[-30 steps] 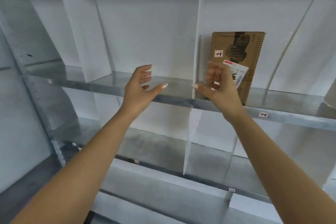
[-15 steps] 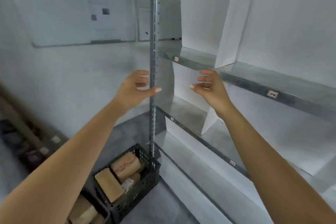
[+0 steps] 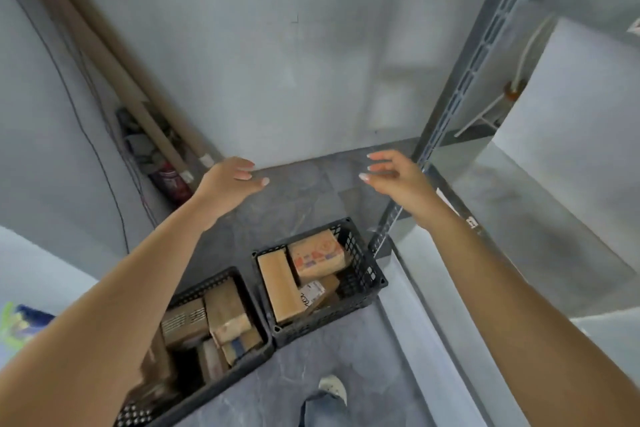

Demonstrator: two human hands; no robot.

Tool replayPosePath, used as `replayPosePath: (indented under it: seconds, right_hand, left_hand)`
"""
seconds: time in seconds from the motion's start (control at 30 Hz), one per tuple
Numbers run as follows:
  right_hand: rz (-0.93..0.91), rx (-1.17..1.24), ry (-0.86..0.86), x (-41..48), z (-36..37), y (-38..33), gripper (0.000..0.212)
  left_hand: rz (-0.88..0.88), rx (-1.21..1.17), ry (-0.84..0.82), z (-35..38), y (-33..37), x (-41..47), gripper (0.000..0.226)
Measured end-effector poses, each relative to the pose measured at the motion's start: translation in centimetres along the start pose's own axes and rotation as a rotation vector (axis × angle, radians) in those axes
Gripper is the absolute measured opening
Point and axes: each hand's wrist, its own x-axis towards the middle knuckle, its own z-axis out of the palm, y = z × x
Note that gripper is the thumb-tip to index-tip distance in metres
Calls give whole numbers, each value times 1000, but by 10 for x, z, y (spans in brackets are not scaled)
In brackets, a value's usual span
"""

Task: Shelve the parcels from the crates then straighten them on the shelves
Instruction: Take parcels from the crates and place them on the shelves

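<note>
Parcels sit in two black crates on the grey floor, and the coming reach turns on how they lie from the empty grips: below both, and back toward the person's feet. The left-hand grip (image 3: 230, 180) and the right-hand grip (image 3: 398, 177) are held out level with each other, fingers loosely spread and slightly bent, pinching nothing, well apart from any parcel. The right crate (image 3: 362, 272) stands just beside the foot of the shelving post (image 3: 448, 114) and shows in the gap between the two forearms. The left crate (image 3: 235, 378) stands close against its left wall and is partly hidden under the left forearm. In the right crate a long tan parcel (image 3: 278, 284) lies along the left wall, its long axis running from the far wall to the near wall. A printed parcel (image 3: 317, 258) is propped at a tilt in the far right corner, with a smaller white-labelled parcel (image 3: 311, 296) just beside it toward the near wall. The left crate holds more brown parcels (image 3: 223, 310), packed close and too blurred to count. The shelf (image 3: 519, 218) lies to the right of both crates. By my reading the printed parcel lies uppermost and on the right-hand grip's side, so that grip looks the better placed for it, while the tan parcel falls nearer the left. Either hand would have to drop and draw back first.
</note>
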Motion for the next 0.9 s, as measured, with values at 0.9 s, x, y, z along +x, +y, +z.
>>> replayPosePath:
  seconds: [0.9]
  right_hand:
    - [672,-416,-228,333,290,560,97]
  left_hand:
    - [-690,-9,-201,394,-430,368,50]
